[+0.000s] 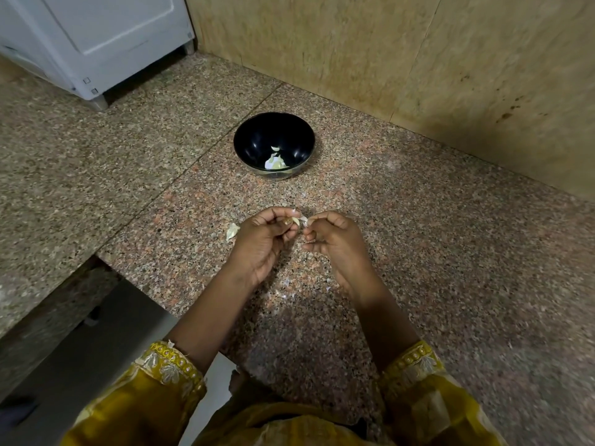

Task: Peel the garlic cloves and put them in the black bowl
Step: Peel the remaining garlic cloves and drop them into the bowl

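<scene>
You pinched the garlic clove (293,221) in your left hand (262,243) over the tabletop (418,239), short of the black bowl (249,140), while your right hand (336,244) nipped its loose skin (304,220); you would likely have done best drawing that skin off in one strip, clove held steady.

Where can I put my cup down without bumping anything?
Bare counter lies right of the black bowl, toward the wall, and left of it, before the white appliance. Crowded: around the left hand and right hand, with a garlic piece beside.
</scene>
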